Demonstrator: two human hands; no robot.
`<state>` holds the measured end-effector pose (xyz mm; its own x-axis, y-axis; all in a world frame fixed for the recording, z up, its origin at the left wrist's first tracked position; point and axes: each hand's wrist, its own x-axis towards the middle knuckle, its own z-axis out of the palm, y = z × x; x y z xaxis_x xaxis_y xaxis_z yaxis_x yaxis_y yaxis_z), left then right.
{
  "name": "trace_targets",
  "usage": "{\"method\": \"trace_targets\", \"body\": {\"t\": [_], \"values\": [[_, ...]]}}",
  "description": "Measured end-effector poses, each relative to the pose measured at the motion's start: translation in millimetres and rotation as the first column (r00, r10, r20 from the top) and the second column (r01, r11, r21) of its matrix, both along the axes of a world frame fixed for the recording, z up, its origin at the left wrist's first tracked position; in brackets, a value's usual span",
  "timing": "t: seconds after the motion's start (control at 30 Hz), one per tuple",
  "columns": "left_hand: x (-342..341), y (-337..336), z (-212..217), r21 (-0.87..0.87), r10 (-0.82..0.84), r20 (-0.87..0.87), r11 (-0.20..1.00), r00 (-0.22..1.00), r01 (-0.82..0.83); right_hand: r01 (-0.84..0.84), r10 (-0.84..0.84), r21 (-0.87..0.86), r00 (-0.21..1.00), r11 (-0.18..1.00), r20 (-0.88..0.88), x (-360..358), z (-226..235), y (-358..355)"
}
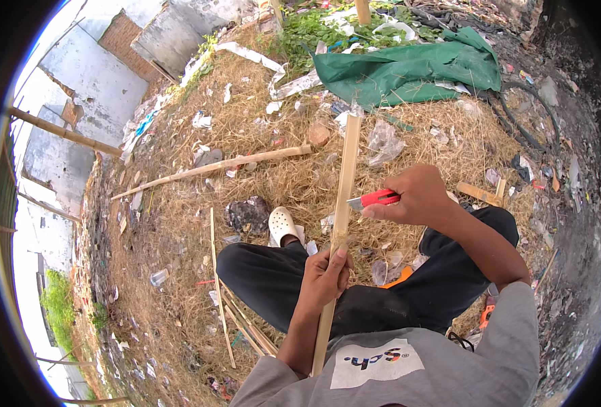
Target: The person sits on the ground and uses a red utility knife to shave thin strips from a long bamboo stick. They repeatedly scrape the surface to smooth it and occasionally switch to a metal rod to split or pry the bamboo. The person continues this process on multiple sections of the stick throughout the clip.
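Note:
A long, pale split bamboo strip (348,166) stands out in front of my body, running from beside my torso up over the dry grass. My left hand (326,277) is wrapped round its lower part, near my knees. In my right hand (415,197) is a red utility knife (379,197), held in a closed fist. Its short grey blade points left, at the strip's right edge; whether it touches is hard to tell.
Several thin bamboo strips (246,324) lie left of my leg. A bamboo pole (212,168) rests on the littered grass ahead. Farther off are a green tarp (409,68) and a black hose (517,125). An orange object (487,315) sits by my right hip.

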<state>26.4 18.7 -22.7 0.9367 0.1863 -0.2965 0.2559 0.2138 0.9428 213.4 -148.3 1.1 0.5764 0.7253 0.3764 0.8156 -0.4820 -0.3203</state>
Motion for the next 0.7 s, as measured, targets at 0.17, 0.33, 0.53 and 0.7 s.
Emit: {"method": "trace_targets", "body": {"t": [0.17,0.33,0.53,0.7], "values": [[8,-2,7,0.017,-0.003,0.007,1.000,1.000,0.003,-0.065,0.064,0.029,0.997,0.997,0.032,-6,-8,8],[8,-5,4,0.020,-0.004,0.032,1.000,0.999,0.004,0.086,-0.091,0.052,0.990,0.995,0.111,26,-3,8],[8,-3,7,-0.012,0.015,0.024,1.000,1.000,-0.015,-0.052,0.042,0.090,0.993,0.995,0.109,4,-17,14],[8,-6,9,0.001,0.005,0.048,1.000,0.999,-0.005,-0.101,0.063,0.127,0.960,0.987,0.272,17,-11,16]]}}
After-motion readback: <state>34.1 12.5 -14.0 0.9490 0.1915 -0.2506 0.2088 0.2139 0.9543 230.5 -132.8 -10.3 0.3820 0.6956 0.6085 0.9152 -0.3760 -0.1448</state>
